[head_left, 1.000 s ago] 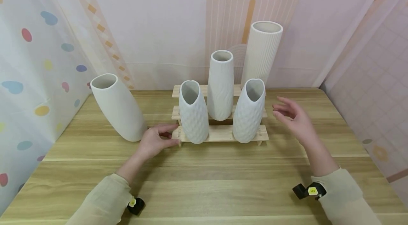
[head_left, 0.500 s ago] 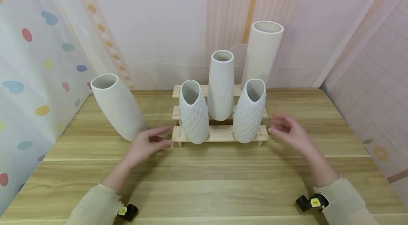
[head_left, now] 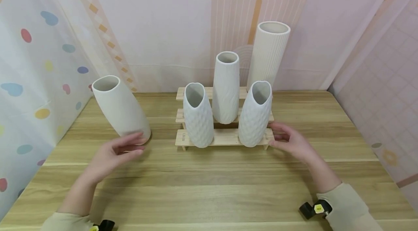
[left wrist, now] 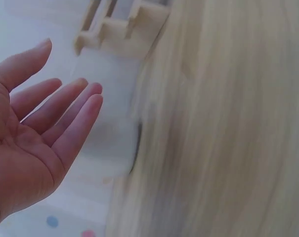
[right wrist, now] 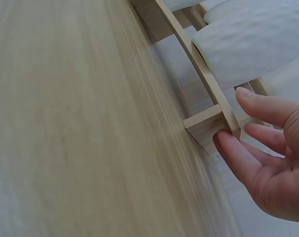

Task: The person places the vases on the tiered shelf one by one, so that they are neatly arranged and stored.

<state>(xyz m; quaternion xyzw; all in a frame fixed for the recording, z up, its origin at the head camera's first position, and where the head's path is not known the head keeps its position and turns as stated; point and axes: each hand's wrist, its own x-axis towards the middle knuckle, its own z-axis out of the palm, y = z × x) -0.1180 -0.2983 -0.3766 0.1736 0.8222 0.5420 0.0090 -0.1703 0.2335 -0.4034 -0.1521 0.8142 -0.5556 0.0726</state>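
Observation:
My left hand (head_left: 109, 156) is in front of the tall smooth white vase (head_left: 125, 114), its fingers loosely spread and overlapping the vase's base in the head view. Nothing is in the palm of this left hand (left wrist: 40, 133) in the left wrist view. At the right end of a three-step wooden display stand (head_left: 225, 137), my right hand (head_left: 292, 144) has its fingertips right at the lowest board, fingers relaxed. In the right wrist view, one fingertip of the right hand (right wrist: 273, 163) meets the corner of the stand (right wrist: 213, 94).
Two dimpled white vases (head_left: 200, 125) (head_left: 256, 122) stand on the lowest step. A wavy-textured vase (head_left: 226, 89) is on the middle step, and a tall ribbed vase (head_left: 269, 55) on the top one. Behind the wooden table (head_left: 222, 191) hangs a patterned curtain (head_left: 163, 24).
My left hand has left the stand's left end and moved left to the smooth vase. The right hand has come forward and in to the stand's right end.

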